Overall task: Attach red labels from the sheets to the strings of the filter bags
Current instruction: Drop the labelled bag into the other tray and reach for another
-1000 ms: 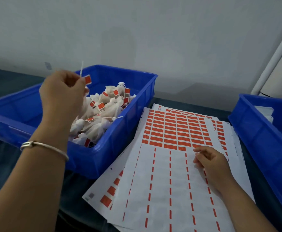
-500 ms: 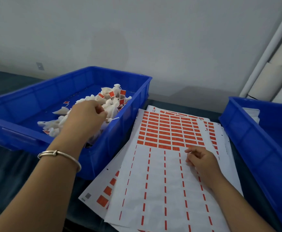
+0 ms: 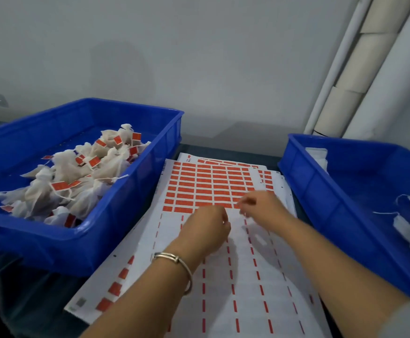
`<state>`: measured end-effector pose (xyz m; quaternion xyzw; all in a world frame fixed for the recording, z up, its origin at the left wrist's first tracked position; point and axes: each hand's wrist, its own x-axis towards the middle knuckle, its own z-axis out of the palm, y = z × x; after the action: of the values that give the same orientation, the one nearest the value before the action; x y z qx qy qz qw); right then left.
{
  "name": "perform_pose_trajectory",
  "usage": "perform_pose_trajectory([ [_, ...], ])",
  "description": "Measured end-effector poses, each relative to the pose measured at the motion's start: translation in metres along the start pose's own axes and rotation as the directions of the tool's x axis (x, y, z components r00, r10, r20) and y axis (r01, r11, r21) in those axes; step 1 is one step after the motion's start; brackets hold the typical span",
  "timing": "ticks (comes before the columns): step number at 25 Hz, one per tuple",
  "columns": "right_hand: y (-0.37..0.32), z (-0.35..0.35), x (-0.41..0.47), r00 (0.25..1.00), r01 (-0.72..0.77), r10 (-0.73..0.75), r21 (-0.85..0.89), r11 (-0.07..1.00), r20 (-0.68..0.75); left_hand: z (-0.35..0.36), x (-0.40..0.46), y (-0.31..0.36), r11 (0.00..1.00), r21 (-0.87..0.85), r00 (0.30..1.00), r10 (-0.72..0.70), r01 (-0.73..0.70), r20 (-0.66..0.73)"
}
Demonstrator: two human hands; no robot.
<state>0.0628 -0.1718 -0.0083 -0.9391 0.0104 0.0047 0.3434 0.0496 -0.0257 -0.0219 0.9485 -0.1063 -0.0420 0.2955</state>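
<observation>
Head view: at frame centre, both hands meet over the label sheets (image 3: 223,240). The left hand (image 3: 206,230) is loosely curled; the right hand (image 3: 262,208) pinches at the red labels (image 3: 211,184). Labelled filter bags (image 3: 77,181) fill the blue bin (image 3: 126,215) at left.

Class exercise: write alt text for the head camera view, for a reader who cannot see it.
Both hands, left hand and right hand, meet over a label sheet at its remaining red labels; blue bins flank it, the left holding labelled filter bags.
</observation>
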Motion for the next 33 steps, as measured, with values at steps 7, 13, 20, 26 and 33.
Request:
perform_pose_trajectory([
  [7,0.024,-0.141,0.014,0.886,0.083,0.006,0.171,0.982,-0.463,0.076,0.003,0.002,0.936,0.33,0.99,0.138,-0.124,-0.02],
  [13,0.144,-0.187,0.022,0.832,-0.392,0.371,0.037,0.919,-0.413,0.078,0.002,0.0,0.924,0.363,0.99,0.138,-0.116,-0.037],
  [20,0.175,-0.153,0.034,0.893,-0.449,0.446,-0.041,0.893,-0.055,0.082,0.007,-0.001,0.911,0.402,0.993,0.112,-0.092,-0.027],
  [26,0.173,-0.148,0.05,0.783,-0.507,0.579,0.306,0.806,-0.228,0.084,0.008,-0.002,0.904,0.418,0.994,0.107,-0.089,-0.021],
  [33,0.174,-0.152,0.041,0.762,-0.36,0.555,0.494,0.791,-0.334,0.085,0.009,-0.004,0.914,0.398,0.994,0.105,-0.08,-0.04],
])
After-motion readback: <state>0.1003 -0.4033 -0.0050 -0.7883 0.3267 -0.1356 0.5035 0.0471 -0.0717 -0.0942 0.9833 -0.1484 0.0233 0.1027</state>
